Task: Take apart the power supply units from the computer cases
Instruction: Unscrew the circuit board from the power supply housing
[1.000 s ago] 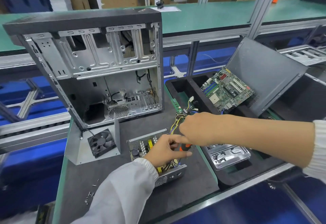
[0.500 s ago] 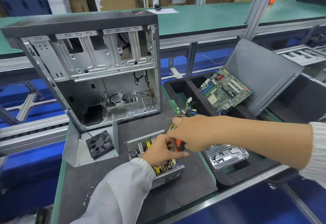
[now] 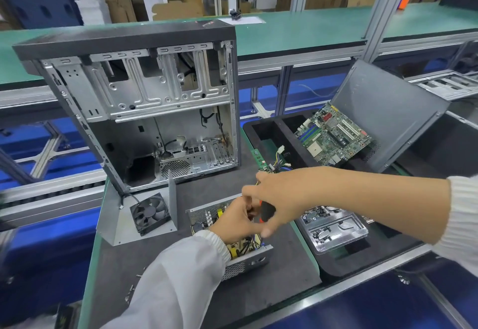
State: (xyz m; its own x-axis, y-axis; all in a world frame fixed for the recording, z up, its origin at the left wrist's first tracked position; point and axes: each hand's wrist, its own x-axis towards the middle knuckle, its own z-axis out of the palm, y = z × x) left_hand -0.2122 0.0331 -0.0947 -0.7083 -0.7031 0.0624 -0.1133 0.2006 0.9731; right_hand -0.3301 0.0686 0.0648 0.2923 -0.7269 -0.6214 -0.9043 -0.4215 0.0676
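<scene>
- Your left hand rests curled on the opened power supply, which lies on the dark mat of the bench right in front of you. Its fingers bend into the unit near the tool, but you cannot tell whether that grip is closed on a wire or part.
- Your right hand reaches across from the right, its grip clamped on a screwdriver with an orange and black handle, held over the unit beside your left fingers.
- The step in hand looks like stripping the inside of the supply: its lid is off, and yellow parts, a dark capacitor and a perforated metal shell show.
- The next move likely calls for seating the tip squarely on a screw while your left hand keeps the box from sliding; the tip is hidden, so go by feel.
- Loose screws lie on the mat by your left sleeve.
- Left of the unit, a black fan sits on a bent grey metal plate.
- To the right, a clear plastic tray holds small parts, inside a black foam bin.
- Beyond it, a green circuit board leans against a grey panel.
- Farthest, the gutted computer case stands upright, bare stamped steel with a few cables left.
</scene>
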